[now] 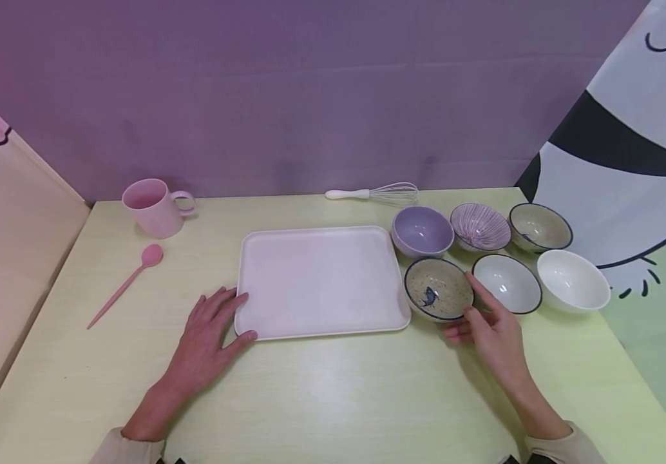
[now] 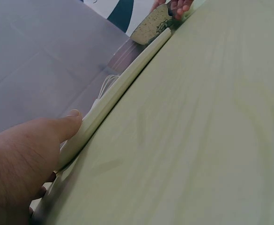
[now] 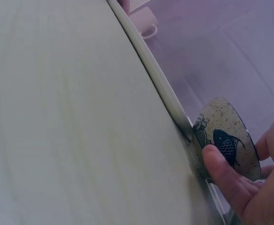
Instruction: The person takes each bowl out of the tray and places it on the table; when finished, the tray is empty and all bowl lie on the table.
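Observation:
My right hand [image 1: 496, 335] grips a speckled beige bowl [image 1: 438, 290] by its right side, thumb near the front and index finger at the rim. A dark fish is painted on the bowl's outside, plain in the right wrist view, where the thumb [image 3: 216, 161] presses beside it. The bowl stands just right of a white rectangular tray [image 1: 321, 283]. At the tray's left edge lies my left hand [image 1: 205, 341], fingers spread and relaxed. Its thumb [image 2: 70, 123] touches the tray's near-left corner in the left wrist view.
Behind and right of the held bowl stand a purple bowl [image 1: 422, 231], a striped bowl [image 1: 480, 227], another beige bowl [image 1: 540, 227], a blue-rimmed white bowl [image 1: 507, 283] and a plain white bowl [image 1: 573, 280]. A whisk [image 1: 373, 193], pink mug [image 1: 156, 209] and pink spoon [image 1: 127, 283] lie farther off.

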Available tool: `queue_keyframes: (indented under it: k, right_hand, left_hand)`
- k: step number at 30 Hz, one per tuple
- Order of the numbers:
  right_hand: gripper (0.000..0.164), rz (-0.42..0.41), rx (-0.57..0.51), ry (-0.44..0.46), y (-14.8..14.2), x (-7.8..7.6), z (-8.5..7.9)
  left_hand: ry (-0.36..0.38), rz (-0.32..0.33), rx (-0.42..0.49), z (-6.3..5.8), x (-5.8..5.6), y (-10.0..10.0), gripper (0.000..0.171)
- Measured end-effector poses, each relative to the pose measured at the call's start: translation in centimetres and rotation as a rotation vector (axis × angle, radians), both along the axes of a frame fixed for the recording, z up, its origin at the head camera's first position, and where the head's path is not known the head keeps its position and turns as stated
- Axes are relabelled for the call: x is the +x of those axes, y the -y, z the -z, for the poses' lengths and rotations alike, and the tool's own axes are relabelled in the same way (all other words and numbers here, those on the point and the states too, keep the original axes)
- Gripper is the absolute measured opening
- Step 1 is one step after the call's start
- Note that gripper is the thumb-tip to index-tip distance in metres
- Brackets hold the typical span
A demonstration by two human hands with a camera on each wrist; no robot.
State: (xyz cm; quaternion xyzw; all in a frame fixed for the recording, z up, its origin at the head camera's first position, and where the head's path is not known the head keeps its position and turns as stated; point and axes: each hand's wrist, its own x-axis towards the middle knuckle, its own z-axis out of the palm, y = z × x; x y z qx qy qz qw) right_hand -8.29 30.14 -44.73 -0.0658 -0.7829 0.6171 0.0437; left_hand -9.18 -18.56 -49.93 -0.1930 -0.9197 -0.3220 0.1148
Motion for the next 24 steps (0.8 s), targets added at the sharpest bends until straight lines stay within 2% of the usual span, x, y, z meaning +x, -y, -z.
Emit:
queue_keyframes:
  k: [5,12,24]
  right_hand:
    - [0.064,-0.033,0.073,0.026,-0.2,0.1,-0.2]
    - [0.06,-0.05,0.118,0.019,-0.3,0.2,-0.3]
    - [0.055,-0.016,0.289,-0.095,-0.3,1.1,-1.5]
  left_hand:
    - [-0.005,0.0,0.002,-0.1,0.0,0.0,0.066]
    - [-0.012,0.001,0.001,-0.1,0.1,0.0,0.066]
    - [0.044,0.01,-0.046,-0.4,0.3,0.1,0.067]
